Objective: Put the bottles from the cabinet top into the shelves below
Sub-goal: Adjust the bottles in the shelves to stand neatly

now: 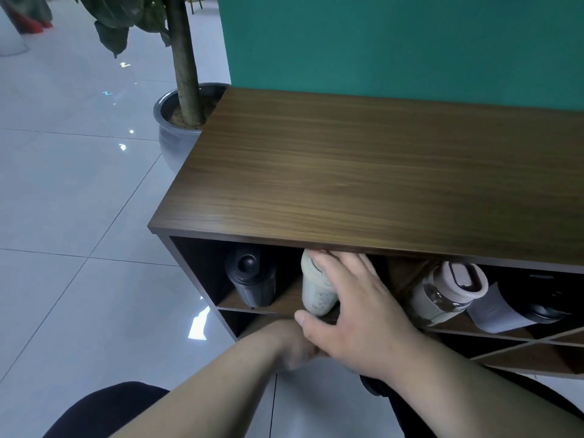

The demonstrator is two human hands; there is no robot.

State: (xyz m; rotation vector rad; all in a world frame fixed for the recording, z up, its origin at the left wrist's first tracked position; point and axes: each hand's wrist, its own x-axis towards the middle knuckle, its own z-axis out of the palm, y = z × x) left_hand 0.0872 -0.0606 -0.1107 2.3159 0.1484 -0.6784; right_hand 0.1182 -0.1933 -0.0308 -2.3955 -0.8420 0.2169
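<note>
Nearly done: our brown wooden cabinet top [363, 172] looks bare, right hand [354, 314] wrapped around the pale speckled bottle [316, 295] in the shelf; can't tell the left hand's [294, 346] grip.

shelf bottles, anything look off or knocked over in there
Nothing spilled or damaged. The clear bottle with the pink lid leans tilted in the shelf, while the pale bottle under the right hand and the black bottle sit straighter.
</note>
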